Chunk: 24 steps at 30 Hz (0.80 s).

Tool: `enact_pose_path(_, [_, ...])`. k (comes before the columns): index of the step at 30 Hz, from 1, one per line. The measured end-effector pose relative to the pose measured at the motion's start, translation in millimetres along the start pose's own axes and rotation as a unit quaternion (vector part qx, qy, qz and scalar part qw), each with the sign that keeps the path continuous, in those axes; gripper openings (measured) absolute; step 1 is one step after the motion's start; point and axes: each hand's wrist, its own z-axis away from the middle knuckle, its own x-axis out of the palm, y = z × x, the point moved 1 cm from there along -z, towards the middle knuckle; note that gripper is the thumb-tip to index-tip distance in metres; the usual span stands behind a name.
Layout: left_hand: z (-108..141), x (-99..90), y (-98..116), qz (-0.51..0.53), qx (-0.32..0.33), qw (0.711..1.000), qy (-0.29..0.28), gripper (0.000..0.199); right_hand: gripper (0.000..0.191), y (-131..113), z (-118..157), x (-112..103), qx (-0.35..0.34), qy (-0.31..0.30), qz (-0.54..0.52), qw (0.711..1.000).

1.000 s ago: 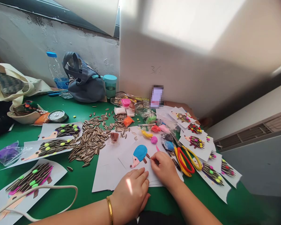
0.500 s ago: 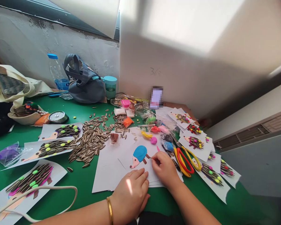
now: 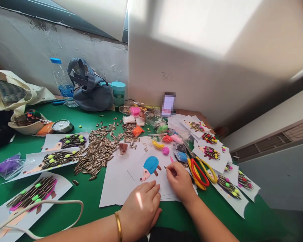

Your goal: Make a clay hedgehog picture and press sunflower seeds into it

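Note:
A paper hedgehog picture lies on the white sheets (image 3: 116, 188) in front of me, with a blue clay body (image 3: 150, 164), a pink face (image 3: 144, 174) and two brown feet. My left hand (image 3: 142, 205) rests flat on the sheets' near edge, just below the face, fingers stretched out. To the right of the feet, my right hand (image 3: 179, 179) pinches a small thin dark-tipped object (image 3: 165, 167); most of it is hidden by the fingers. Its tip is apart from the feet. A brown clay packet (image 3: 123, 148) sits on the sheets' far left part.
Sunflower seeds (image 3: 98, 151) lie heaped left of the sheets. Finished hedgehog cards (image 3: 58, 161) flank both sides. Red-and-yellow-handled scissors (image 3: 199, 173) are right of my right hand. Clay packets (image 3: 163, 129), a phone (image 3: 168, 105), a bag (image 3: 93, 92) and a bottle (image 3: 63, 82) stand behind.
My right hand has drawn back slightly to the right, so the dark tip has moved off the hedgehog's brown foot. My left hand stays in place.

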Motion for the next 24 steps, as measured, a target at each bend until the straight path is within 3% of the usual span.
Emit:
enact_pose_path(12, [-5.5,-13.1,0.1,-0.036,-0.019,0.998,-0.057,0.037,0.013,3.0,-2.1,-2.8,-0.010,-0.015,0.055,0.998])
enact_pose_path(24, [-1.8,-9.4,-2.0,-0.037,-0.015,0.997,-0.073,0.040,0.015,6.7,-2.4,-1.1,-0.046,0.000,0.094,0.995])
